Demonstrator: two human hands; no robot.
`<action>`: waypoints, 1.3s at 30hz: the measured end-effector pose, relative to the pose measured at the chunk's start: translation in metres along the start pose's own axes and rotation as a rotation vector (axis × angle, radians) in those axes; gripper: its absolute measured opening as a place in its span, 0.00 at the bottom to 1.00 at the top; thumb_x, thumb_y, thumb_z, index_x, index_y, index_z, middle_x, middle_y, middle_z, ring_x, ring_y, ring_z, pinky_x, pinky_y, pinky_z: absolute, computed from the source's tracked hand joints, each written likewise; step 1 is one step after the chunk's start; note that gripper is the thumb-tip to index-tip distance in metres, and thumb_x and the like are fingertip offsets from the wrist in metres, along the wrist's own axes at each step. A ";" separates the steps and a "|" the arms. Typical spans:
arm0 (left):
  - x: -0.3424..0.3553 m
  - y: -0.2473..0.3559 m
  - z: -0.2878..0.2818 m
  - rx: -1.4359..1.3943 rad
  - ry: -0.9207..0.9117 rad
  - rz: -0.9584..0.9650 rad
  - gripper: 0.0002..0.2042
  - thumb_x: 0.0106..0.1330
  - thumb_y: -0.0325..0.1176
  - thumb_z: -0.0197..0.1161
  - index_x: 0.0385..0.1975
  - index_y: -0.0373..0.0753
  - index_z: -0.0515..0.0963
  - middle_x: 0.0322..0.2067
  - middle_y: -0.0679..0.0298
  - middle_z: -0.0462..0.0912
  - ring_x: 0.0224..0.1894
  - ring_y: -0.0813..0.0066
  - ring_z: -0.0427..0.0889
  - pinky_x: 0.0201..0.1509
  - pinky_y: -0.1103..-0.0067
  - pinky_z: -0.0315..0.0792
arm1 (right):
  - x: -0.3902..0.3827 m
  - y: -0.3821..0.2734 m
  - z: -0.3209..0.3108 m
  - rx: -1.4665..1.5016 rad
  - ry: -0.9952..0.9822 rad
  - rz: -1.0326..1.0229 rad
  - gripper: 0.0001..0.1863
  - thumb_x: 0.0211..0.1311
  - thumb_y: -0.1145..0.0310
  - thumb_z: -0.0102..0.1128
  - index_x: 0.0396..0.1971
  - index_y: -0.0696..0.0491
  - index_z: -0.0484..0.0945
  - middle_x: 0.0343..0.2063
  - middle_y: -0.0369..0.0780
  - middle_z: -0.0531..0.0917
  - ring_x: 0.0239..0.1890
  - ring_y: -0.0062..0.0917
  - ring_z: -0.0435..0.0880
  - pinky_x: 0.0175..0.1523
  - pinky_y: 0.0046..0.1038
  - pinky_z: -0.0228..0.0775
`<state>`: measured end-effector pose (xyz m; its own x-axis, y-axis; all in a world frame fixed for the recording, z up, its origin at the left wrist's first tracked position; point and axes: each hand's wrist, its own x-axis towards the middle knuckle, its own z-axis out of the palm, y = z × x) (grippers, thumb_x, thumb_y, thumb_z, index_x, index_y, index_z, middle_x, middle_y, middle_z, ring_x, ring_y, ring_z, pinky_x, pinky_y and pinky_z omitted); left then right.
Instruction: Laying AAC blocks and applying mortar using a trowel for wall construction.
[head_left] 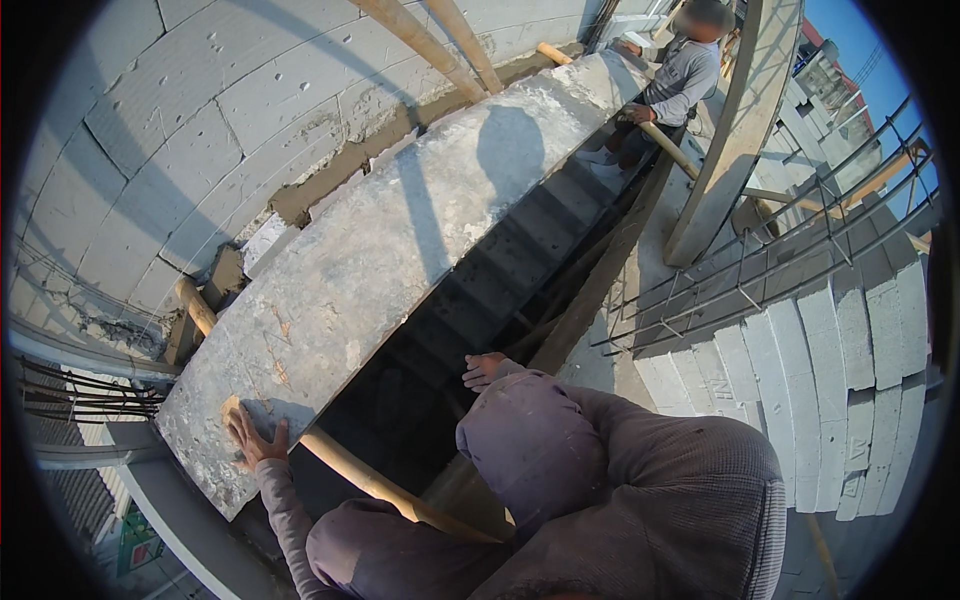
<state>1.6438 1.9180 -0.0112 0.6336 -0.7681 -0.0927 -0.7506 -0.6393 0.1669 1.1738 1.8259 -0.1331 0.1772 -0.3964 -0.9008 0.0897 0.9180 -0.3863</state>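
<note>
A long, grey, cement-stained board [360,285] lies slanting from the near left to the far right. My left hand [258,440] rests on its near end with fingers spread, beside a tan patch on the surface. Past my bent knee, my right hand [484,370] hangs over the dark stairwell, its fingers stretched out and holding nothing. Bamboo poles run beneath the board; one pole [370,475] comes out under its near edge close to my legs. At the far end stands a co-worker [685,75], one hand on the board and the other by a pole.
Dark concrete steps [525,235] descend beside the board. A light block wall [200,120] rises on the left, with bamboo props [430,45] leaning by it. On the right are a concrete post [735,130], a rebar cage [770,270] and stacked grey blocks [800,390].
</note>
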 end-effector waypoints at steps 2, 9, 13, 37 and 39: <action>0.000 -0.002 0.000 0.015 -0.017 -0.017 0.47 0.45 0.51 0.70 0.67 0.58 0.52 0.70 0.70 0.46 0.72 0.64 0.41 0.60 0.34 0.34 | 0.011 0.013 -0.010 0.008 -0.014 -0.001 0.28 0.62 0.52 0.55 0.52 0.60 0.65 0.50 0.50 0.75 0.52 0.40 0.75 0.55 0.38 0.69; -0.006 -0.006 0.003 0.017 0.006 -0.008 0.48 0.45 0.52 0.70 0.68 0.57 0.50 0.70 0.69 0.46 0.72 0.64 0.41 0.61 0.35 0.34 | 0.014 0.020 -0.012 -0.013 0.039 -0.003 0.28 0.62 0.54 0.56 0.51 0.61 0.66 0.47 0.50 0.77 0.50 0.39 0.77 0.53 0.39 0.71; -0.024 -0.018 0.026 -0.058 0.322 0.024 0.49 0.48 0.58 0.66 0.69 0.50 0.48 0.70 0.61 0.46 0.72 0.59 0.41 0.63 0.39 0.36 | 0.011 0.013 -0.012 -0.012 0.048 0.015 0.28 0.62 0.54 0.56 0.52 0.61 0.66 0.47 0.50 0.77 0.49 0.39 0.78 0.54 0.39 0.71; 0.008 -0.162 0.118 -2.312 0.132 -0.761 0.33 0.52 0.58 0.66 0.56 0.48 0.70 0.54 0.63 0.72 0.56 0.63 0.68 0.59 0.60 0.62 | 0.015 0.017 -0.023 0.100 0.075 -0.077 0.31 0.62 0.57 0.55 0.56 0.65 0.62 0.48 0.53 0.77 0.50 0.40 0.78 0.53 0.39 0.71; 0.011 -0.146 0.119 -2.286 0.173 -0.818 0.33 0.53 0.58 0.65 0.55 0.45 0.70 0.54 0.65 0.72 0.54 0.64 0.70 0.57 0.64 0.65 | 0.033 0.025 -0.041 0.102 0.066 -0.070 0.32 0.61 0.57 0.56 0.57 0.65 0.61 0.48 0.53 0.76 0.51 0.40 0.77 0.53 0.40 0.71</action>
<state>1.7375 1.9984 -0.1535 0.6588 -0.4120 -0.6295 0.7500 0.4263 0.5058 1.1422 1.8365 -0.1809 0.1027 -0.4542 -0.8850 0.1998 0.8809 -0.4290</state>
